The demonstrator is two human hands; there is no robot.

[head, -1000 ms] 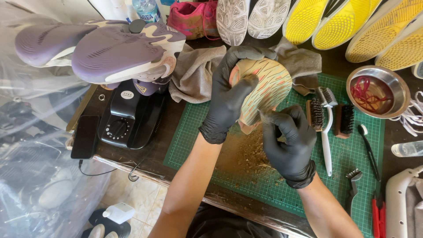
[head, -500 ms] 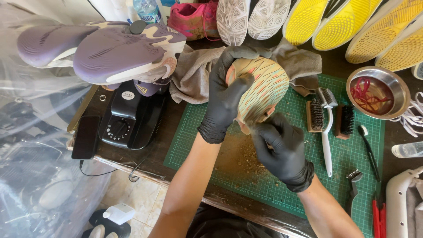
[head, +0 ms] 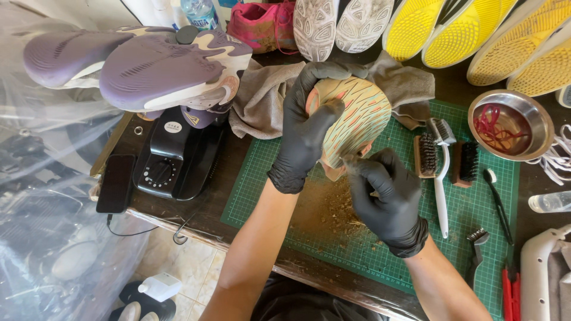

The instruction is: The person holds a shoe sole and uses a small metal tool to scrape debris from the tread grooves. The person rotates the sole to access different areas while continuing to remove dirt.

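Left hand (head: 306,128), in a black glove, grips a shoe (head: 357,116) from above, sole turned upward, cream with pink and green grooves, held over the green cutting mat (head: 262,184) on the worktop (head: 238,154). Right hand (head: 386,193), also gloved, is closed around a small tool that is mostly hidden, its fingertips (head: 357,166) touching the sole's lower edge. Brown dirt crumbs (head: 330,211) lie on the mat beneath the shoe. Brushes (head: 443,157) lie just right of the hands; a steel bowl (head: 511,125) sits beyond them. A grey cloth (head: 264,95) lies behind the shoe.
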